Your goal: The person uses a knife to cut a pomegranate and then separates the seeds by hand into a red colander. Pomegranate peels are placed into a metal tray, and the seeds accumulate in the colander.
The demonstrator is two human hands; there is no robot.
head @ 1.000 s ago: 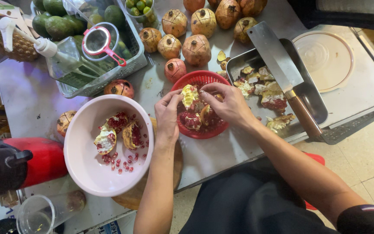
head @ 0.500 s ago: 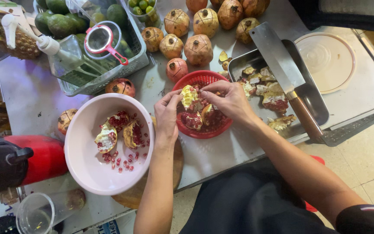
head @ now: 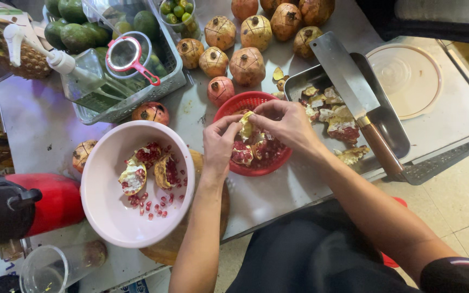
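While both hands — left hand (head: 219,142), right hand (head: 286,123) — hover over the red basket (head: 229,108), each grip pinches the pomegranate piece (head: 245,127).

Both hands (head: 256,133) pick at a pomegranate piece (head: 245,126) over a red basket (head: 256,165).

Bright, even overhead light, soft shadows, mild glare on the metal counter (head: 278,190), sharp focus throughout.

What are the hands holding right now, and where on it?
Both the left hand and right hand pinch a pomegranate piece by its pale rind edges, over the red basket.
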